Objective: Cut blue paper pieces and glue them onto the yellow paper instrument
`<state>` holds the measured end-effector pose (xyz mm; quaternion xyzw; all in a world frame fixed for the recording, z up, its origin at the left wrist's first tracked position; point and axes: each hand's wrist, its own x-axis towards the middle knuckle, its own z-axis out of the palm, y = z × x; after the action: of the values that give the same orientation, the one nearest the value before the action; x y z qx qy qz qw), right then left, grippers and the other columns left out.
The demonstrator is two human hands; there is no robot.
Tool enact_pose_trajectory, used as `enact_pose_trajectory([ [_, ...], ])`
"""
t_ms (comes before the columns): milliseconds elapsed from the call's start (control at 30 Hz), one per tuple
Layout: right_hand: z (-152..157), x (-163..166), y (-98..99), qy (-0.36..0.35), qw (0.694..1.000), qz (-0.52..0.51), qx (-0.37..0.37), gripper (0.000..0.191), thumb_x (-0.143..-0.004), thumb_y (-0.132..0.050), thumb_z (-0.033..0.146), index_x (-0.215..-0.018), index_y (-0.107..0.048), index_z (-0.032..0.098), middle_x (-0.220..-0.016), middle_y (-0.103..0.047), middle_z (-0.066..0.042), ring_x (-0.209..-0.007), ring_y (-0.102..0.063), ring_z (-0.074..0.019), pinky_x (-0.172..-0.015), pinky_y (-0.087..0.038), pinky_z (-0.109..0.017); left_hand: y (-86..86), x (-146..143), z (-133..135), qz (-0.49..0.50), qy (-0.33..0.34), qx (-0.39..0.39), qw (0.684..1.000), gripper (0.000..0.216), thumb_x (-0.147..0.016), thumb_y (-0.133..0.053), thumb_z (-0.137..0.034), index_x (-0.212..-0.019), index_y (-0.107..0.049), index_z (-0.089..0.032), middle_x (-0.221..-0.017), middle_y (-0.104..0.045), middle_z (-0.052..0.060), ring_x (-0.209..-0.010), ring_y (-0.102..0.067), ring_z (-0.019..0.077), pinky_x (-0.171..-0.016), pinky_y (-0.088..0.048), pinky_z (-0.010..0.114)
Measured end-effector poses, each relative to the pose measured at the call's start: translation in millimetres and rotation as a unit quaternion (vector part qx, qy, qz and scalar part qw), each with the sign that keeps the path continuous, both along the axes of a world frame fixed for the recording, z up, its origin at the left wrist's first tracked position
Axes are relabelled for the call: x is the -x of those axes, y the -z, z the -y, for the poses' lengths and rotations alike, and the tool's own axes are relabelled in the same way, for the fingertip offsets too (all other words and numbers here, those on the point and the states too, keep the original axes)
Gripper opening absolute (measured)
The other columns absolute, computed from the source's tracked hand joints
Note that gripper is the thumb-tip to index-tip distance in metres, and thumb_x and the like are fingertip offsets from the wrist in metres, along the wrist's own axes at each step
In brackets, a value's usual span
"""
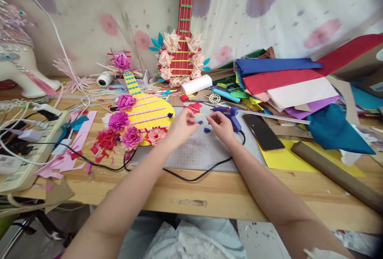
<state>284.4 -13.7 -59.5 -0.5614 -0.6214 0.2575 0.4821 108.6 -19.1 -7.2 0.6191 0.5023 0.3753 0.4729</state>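
Note:
My left hand [185, 125] is closed in a pinch above the grey cutting mat [191, 155], with a small dark blue paper piece [200, 122] at its fingertips. My right hand [222, 126] faces it, thumb and fingers pressed together; whatever they hold is too small to make out. Below, between the hands, a little blue paper flower [207, 130] lies on the mat. A blue glue gun [229, 116] rests just behind my right hand. Left of my left hand lies a yellow paper guitar [151, 111] with pink and purple paper flowers and one small blue flower [170, 115].
A red paper guitar [182, 61] leans on the back wall. Right of the mat are a phone [263, 131], a brown roll [332, 171] and stacked coloured paper [293, 79]. A power strip [36, 151] stands left; a black cord [191, 179] crosses the mat's front edge.

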Motion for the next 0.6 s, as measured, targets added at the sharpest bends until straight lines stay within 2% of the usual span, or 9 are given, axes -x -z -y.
enact_pose_trajectory([
  [33, 0, -1, 1.1, -0.006, 1.0, -0.015, 0.002, 0.025, -0.079, -0.05, 0.044, -0.077, -0.052, 0.02, -0.065, -0.057, -0.001, -0.058, -0.05, -0.0123, -0.056, -0.04, -0.026, 13.0, -9, 4, 0.023, 0.016, 0.039, 0.999, 0.029, -0.063, -0.067, -0.015, -0.081, -0.045, -0.022, -0.063, -0.059, -0.004, -0.054, -0.058, 0.0121, -0.047, -0.045, 0.023],
  [100, 0, 0, 3.7, -0.017, 0.999, -0.032, 0.009, 0.027, -0.081, -0.047, 0.045, -0.083, -0.053, 0.019, -0.071, -0.06, -0.002, -0.062, -0.053, -0.0128, -0.057, -0.042, -0.026, 36.5, -20, 8, 0.063, 0.006, 0.097, 0.993, 0.032, -0.063, -0.068, -0.013, -0.078, -0.041, -0.021, -0.059, -0.057, -0.004, -0.051, -0.058, 0.0121, -0.042, -0.045, 0.022],
  [200, 0, 4, 7.1, -0.032, 0.999, -0.016, 0.022, 0.027, -0.081, -0.048, 0.044, -0.092, -0.054, 0.02, -0.08, -0.063, -0.003, -0.069, -0.056, -0.014, -0.059, -0.043, -0.026, 56.5, -19, 6, 0.099, -0.045, 0.112, 0.988, 0.032, -0.064, -0.069, -0.013, -0.075, -0.04, -0.02, -0.059, -0.057, -0.003, -0.054, -0.061, 0.0132, -0.041, -0.045, 0.021],
  [400, -2, 16, 9.6, -0.105, 0.993, 0.039, 0.038, 0.03, -0.079, -0.055, 0.037, -0.103, -0.053, 0.02, -0.084, -0.066, -0.003, -0.07, -0.058, -0.0137, -0.063, -0.042, -0.027, 55.4, -4, 2, 0.139, -0.071, 0.122, 0.98, 0.032, -0.065, -0.068, -0.014, -0.078, -0.039, -0.02, -0.064, -0.059, -0.003, -0.061, -0.064, 0.0144, -0.041, -0.047, 0.02],
  [600, -3, 22, 9.3, -0.131, 0.989, 0.052, 0.055, 0.03, -0.073, -0.059, 0.028, -0.101, -0.053, 0.02, -0.077, -0.066, 0.0, -0.065, -0.056, -0.0124, -0.062, -0.04, -0.026, 53.0, -2, 2, 0.133, -0.09, 0.121, 0.98, 0.038, -0.061, -0.069, -0.009, -0.08, -0.038, -0.02, -0.066, -0.057, -0.005, -0.058, -0.06, 0.0108, -0.04, -0.048, 0.019],
])
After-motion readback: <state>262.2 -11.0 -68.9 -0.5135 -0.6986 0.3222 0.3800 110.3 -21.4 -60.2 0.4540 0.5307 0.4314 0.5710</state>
